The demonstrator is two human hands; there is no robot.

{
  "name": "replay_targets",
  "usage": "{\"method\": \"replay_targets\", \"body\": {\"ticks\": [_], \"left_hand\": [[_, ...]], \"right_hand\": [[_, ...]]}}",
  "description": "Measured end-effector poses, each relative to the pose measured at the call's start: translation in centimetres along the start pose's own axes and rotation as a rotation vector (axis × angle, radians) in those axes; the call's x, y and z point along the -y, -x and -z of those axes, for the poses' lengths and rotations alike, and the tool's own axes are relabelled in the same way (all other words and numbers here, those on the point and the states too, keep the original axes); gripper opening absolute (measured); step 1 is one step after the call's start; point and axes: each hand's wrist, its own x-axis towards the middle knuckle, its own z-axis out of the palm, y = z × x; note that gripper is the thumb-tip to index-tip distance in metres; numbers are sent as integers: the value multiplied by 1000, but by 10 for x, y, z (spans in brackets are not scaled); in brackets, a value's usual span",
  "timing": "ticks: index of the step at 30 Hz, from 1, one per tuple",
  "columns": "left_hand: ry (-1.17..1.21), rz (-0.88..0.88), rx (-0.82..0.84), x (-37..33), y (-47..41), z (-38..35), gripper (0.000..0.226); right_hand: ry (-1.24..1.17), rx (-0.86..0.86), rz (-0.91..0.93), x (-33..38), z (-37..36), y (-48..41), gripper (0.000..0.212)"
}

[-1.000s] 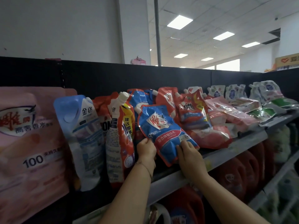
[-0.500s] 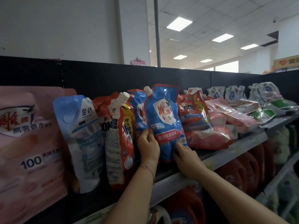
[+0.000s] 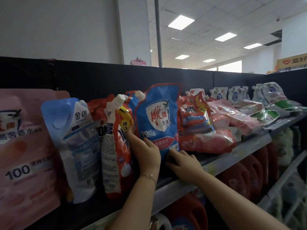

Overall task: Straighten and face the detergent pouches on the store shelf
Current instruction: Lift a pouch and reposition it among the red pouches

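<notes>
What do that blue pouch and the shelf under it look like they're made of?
Blue pouch: likely flexible plastic film with a glossy finish; it creases softly and catches the ceiling light. Shelf: probably painted metal, dull grey; its front edge is thin, straight and rigid.

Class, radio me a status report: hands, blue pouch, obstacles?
Left hand grips blue pouch, upright, label out. Right hand at its base. Red pouches crowd both sides.

One wide-angle camera on the person's head looks forward and slightly upward at the shelf (image 3: 232, 156) from close by, so the pouches (image 3: 157, 117) fill the middle. The shelf runs away to the right, with ceiling lights (image 3: 181, 22) above.
</notes>
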Motion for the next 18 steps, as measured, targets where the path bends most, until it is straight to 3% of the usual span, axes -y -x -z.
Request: {"method": "replay_targets", "body": {"ticks": [4,10,13,16,18], "left_hand": [[-108,-103,37,9,2,-1,66],[-379,-450,254,8,14,-7,63],[-479,-610,457,5,19,-10,48],[-459,-621,629,6,21,-9,36],[-454,-566,636,7,19,-7,26]], "right_hand": [[-49,-187,-17,-2,-5,5,22],[-95,-335,-28,-7,-15,9,31],[-90,-347,-30,-4,-15,13,56],[-153,-355,-30,-5,-13,14,42],[-233,-367,-20,-7,-3,12,25]]}}
